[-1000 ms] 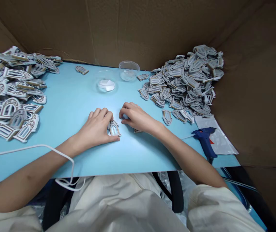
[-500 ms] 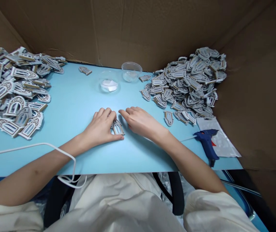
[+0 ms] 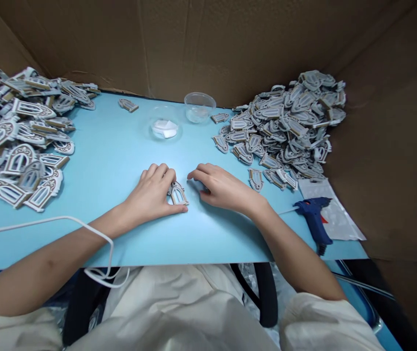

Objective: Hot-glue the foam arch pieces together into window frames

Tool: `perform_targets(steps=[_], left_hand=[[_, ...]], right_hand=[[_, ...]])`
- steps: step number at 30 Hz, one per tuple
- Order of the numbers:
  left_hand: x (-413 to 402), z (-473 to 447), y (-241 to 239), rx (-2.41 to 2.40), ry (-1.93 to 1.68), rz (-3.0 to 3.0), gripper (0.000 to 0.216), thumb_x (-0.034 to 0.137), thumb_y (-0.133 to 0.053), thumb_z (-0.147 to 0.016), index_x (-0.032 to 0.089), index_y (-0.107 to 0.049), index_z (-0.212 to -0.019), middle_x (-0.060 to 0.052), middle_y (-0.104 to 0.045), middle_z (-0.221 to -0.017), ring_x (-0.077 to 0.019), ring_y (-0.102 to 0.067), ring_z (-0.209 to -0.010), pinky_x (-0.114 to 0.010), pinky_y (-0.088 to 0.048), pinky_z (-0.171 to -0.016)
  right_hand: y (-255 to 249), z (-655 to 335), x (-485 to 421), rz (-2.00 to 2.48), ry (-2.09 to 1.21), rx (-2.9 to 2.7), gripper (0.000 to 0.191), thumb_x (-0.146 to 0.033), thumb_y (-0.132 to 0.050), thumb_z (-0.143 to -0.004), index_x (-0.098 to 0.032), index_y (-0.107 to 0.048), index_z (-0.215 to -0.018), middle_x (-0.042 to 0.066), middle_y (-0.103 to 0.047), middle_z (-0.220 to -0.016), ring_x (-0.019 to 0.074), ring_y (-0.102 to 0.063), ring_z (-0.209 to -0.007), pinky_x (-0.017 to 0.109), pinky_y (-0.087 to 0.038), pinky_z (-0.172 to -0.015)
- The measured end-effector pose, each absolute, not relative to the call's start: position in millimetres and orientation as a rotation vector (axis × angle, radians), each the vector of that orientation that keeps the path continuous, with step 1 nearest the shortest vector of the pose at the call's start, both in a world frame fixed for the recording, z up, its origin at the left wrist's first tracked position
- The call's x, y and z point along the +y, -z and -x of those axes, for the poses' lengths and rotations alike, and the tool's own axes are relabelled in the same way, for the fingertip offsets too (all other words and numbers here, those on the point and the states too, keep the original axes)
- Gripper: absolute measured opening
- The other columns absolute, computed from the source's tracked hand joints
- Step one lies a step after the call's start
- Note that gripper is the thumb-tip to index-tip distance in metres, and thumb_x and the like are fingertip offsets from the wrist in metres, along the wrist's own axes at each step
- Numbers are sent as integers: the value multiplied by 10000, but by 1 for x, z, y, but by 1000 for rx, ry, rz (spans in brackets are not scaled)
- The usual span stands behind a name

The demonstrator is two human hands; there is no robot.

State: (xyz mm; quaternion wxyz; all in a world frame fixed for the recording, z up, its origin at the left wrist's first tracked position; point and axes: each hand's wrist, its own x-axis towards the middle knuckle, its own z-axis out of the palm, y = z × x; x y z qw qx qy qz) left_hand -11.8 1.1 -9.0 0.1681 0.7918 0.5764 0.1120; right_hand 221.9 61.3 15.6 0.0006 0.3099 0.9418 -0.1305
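My left hand (image 3: 153, 189) rests on the blue table with thumb and fingers closed around a small arched window-shaped piece (image 3: 178, 193). That piece is grey-white with tan edges, its rounded end pointing away from me, and the fingers hide its left side. Just to its right, apart from it, is my right hand (image 3: 219, 185), its fingers bent inward. A tiny greyish spot shows between its thumb and curled fingers, too small to name.
Heaps of similar arched pieces lie at left (image 3: 21, 141) and right (image 3: 285, 126). Behind my hands stand two clear plastic cups, one holding white stuff (image 3: 165, 129), the other (image 3: 199, 107) beside it. A blue glue gun (image 3: 315, 222) lies right on a plastic bag; a white cable (image 3: 65, 219) crosses my left forearm.
My right hand has drawn back slightly to the right, away from the arched piece, and its thumb now shows. My left hand keeps its hold on the piece.
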Motion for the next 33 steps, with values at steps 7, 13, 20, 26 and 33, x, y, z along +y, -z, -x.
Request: perform_targets(steps=[7,13,20,26,33], left_hand=[[1,11,9,1651,-299,-2256,611,610,-920,-779,229,-548,-1080,-106,-627,-1225,-374,-560,-1174,-500,-465,-985],[1,11,9,1655,-301,-2261,597,611,-910,-782,229,-551,-1067,-100,-622,-1194,-363,-554,-1151,-501,-465,-980],[3,13,13,1585,-391,-2268,577,599,-914,-795,230,-572,-1079,-82,-636,-1160,-346,-567,-1132,-483,-468,-970],[4,14,17,1527,-434,-2248,637,590,-962,-760,214,-617,-1141,-83,-657,-1167,-344,-569,-1130,-480,-466,-972],[3,13,16,1507,-437,-2251,593,555,-989,-749,219,-651,-1102,-81,-670,-1166,-352,-576,-1140,-488,-459,-973]], right_hand=[[-22,-224,52,-975,331,2878,398,-33,-656,-988,-129,-669,-1374,136,-721,-1146,289,-627,-1080,383,-436,-948],[-15,-224,52,-1030,444,2971,287,-1,-591,-987,-136,-725,-1201,127,-725,-1065,258,-612,-1014,357,-411,-896],[5,-214,52,-1343,1470,3070,66,-137,-685,-951,-172,-726,-912,17,-716,-867,147,-573,-769,283,-399,-744],[18,-195,37,-1569,1839,2860,50,-151,-785,-864,-187,-754,-852,-11,-740,-820,138,-582,-757,283,-416,-756],[18,-191,40,-1454,1495,3043,147,-68,-798,-885,-211,-779,-857,-1,-710,-817,179,-592,-863,304,-429,-826]])
